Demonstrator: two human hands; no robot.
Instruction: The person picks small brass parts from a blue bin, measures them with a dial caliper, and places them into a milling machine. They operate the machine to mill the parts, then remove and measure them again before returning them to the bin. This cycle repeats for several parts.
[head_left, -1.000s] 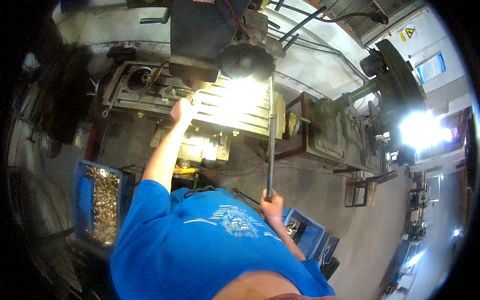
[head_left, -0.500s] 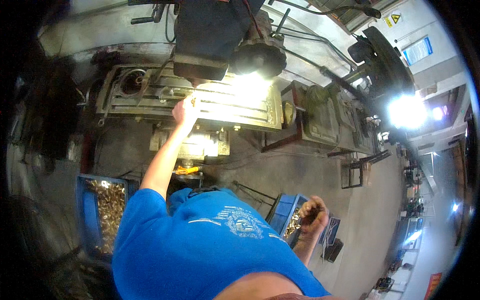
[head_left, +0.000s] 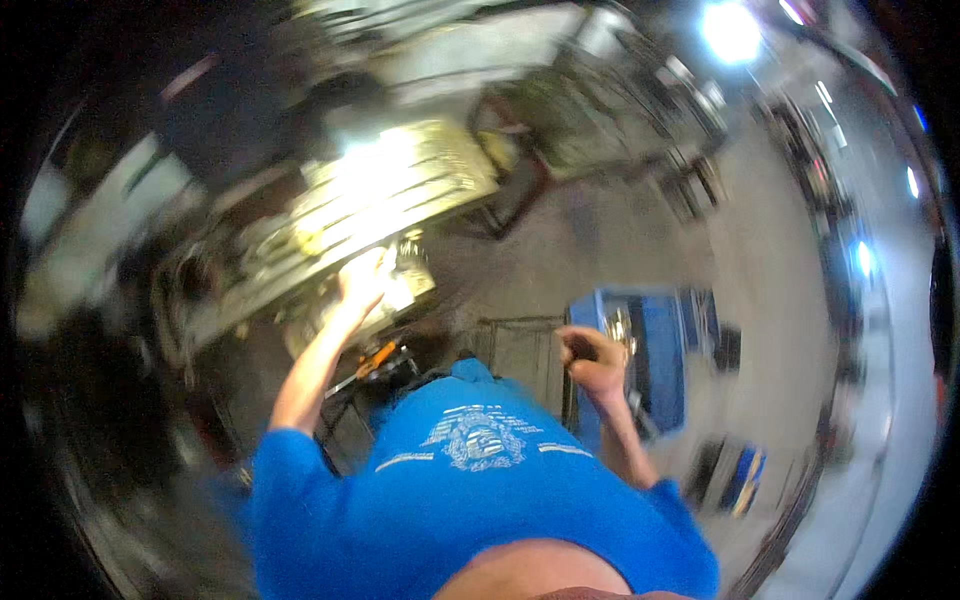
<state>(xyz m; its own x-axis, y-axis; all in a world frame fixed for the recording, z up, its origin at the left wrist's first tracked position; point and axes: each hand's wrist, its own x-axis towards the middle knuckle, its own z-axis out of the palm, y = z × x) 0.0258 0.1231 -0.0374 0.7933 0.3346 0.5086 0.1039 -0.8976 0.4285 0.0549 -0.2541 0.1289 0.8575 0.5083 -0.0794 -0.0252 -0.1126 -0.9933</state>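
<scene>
Bright blue shirt [head_left: 480, 500] with a white printed emblem on the chest (blurred). Pale yellow-cream, glare-washed slotted machine slab [head_left: 400, 195] at eleven o'clock of the shirt. Small orange part [head_left: 378, 357] just under the left hand [head_left: 362, 285]. Blue bin [head_left: 655, 345] at three o'clock of the right hand [head_left: 592, 358]. Dull grey floor [head_left: 760, 300]. White-blue lamp glare [head_left: 732, 30] at one o'clock.

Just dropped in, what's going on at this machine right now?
A person in a blue shirt stands at a brightly lit machine table. The left hand reaches up and rests at the table's front edge. The right hand is curled in a loose fist low beside a blue bin on the floor. The picture is blurred, so whether either hand holds anything cannot be told.
</scene>
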